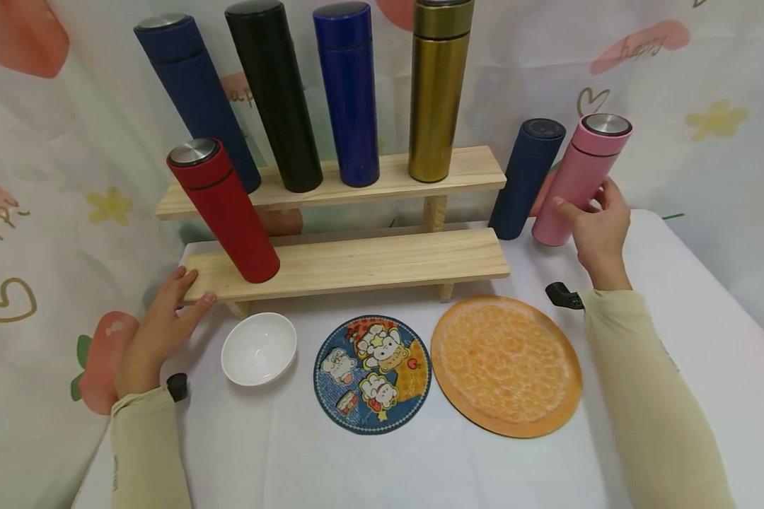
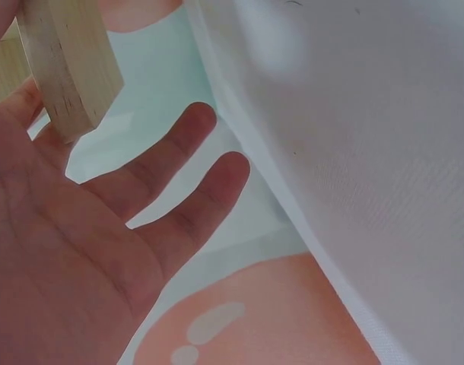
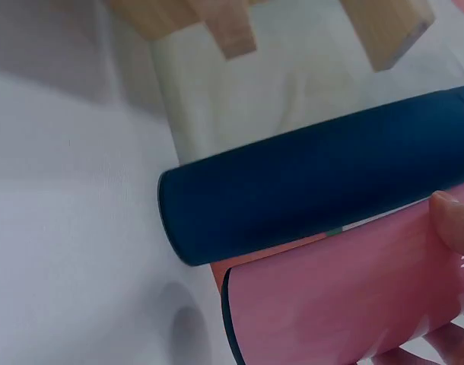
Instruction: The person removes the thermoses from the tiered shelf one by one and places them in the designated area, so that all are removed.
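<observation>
My right hand [image 1: 601,230] grips a pink thermos bottle [image 1: 582,177] low on its body, thumb on one side and fingers round the other. Just left of it stands a dark blue thermos [image 1: 527,180], seen close beside the pink one in the right wrist view. My left hand [image 1: 161,332] holds the left end of the two-tier wooden shelf [image 1: 382,265] between thumb and fingers. In the left wrist view the plank end [image 2: 72,68] sits near the thumb, with two fingers stretched out free. A red thermos [image 1: 226,212] stands on the lower tier, near the left hand.
Along the upper tier stand a navy thermos [image 1: 200,99], a black one [image 1: 275,99], a blue one [image 1: 349,99] and a gold one [image 1: 439,99]. In front lie a white bowl [image 1: 259,349], a cartoon mat [image 1: 372,375] and an orange round mat [image 1: 507,366]. Patterned cloth hangs behind.
</observation>
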{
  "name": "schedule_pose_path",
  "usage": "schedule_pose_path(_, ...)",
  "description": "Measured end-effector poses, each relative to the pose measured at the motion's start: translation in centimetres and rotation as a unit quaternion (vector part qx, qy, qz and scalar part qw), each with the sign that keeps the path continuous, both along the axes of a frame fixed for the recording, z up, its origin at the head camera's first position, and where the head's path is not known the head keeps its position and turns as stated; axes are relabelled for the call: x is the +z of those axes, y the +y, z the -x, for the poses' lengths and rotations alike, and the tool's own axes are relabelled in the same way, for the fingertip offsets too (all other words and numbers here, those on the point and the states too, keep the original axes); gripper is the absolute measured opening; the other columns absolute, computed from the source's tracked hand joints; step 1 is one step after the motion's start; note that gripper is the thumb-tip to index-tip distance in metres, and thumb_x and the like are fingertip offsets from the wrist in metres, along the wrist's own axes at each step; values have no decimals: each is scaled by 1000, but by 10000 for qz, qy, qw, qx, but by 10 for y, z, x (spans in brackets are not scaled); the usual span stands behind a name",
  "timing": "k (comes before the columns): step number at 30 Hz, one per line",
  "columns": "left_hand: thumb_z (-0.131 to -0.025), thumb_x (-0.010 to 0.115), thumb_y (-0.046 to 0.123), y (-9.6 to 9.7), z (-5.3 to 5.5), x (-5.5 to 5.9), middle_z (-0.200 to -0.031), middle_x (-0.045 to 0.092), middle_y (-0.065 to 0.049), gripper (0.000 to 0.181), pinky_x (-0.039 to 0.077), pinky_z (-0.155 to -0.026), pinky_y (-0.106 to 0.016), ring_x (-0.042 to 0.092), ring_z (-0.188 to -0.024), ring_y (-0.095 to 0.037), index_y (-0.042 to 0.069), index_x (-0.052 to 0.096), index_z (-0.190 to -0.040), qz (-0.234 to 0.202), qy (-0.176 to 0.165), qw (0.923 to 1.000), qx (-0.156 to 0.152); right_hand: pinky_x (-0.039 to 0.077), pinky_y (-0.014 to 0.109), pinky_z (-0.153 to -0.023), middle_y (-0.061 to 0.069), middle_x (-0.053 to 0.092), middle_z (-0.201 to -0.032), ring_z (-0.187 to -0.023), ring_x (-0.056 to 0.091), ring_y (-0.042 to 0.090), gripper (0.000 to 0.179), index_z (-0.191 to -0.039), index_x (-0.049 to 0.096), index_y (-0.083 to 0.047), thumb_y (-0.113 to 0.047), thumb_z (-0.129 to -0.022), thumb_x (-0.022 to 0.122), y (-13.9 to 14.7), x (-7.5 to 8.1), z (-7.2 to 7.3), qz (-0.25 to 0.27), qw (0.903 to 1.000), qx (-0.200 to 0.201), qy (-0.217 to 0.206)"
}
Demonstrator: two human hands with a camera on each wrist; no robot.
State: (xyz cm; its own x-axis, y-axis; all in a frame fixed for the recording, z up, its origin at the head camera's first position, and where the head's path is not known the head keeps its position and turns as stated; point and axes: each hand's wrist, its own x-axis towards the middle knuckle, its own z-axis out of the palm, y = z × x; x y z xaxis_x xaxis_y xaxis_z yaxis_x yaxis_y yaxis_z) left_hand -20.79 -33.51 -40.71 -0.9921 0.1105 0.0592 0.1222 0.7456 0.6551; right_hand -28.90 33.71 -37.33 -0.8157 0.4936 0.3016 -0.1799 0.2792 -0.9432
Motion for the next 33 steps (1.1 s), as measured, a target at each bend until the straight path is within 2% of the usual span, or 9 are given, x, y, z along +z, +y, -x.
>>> schedule_pose_path(6, -111, 59, 43, 1, 1, 1, -177, 7, -24, 82, 16, -119, -77, 13, -157, -55, -1, 21, -169, -5, -53, 10000, 65, 45, 28, -107, -3, 62, -139, -126, 54, 11, 62, -153, 59, -18, -8, -95, 80, 11, -2, 15, -190, 9998, 96, -33)
schedule_pose_path(13, -111, 58, 42, 0, 1, 1, -177, 6, -24, 82, 16, -119, -77, 12, -158, -54, -1, 20, -169, 38, -91, 9999, 64, 47, 26, -102, -8, 64, -130, -122, 56, 10, 59, -148, 62, -14, -3, -93, 81, 17, -9, 31, -260, 9995, 180, -9)
schedule_pose_path(24, -111, 58, 44, 4, 0, 2, -177, 6, -23, 83, 17, -119, -78, 12, -158, -53, 0, 20, -170, 20, -170, 9998, 93, 49, 26, -103, -10, 61, -129, -121, 55, 9, 59, -150, 60, -14, -3, -95, 77, 22, -22, 37, -245, 9992, 164, -269)
schedule_pose_path(28, -110, 58, 46, 4, 0, 1, -178, 4, -22, 84, 17, -118, -79, 12, -158, -53, 2, 19, -170, 19, -270, 9995, 143, 49, 26, -103, -9, 61, -131, -119, 57, 9, 59, -151, 58, -15, -5, -96, 77, 22, -27, 40, -176, 9994, 171, -234)
schedule_pose_path(33, -110, 58, 46, 3, 0, 1, -178, 4, -22, 84, 19, -117, -79, 14, -157, -54, 2, 19, -170, 10, -238, 9996, 163, 49, 27, -106, -7, 60, -132, -117, 60, 11, 60, -153, 56, -14, -5, -97, 76, 18, -31, 43, -248, 9995, 164, -89)
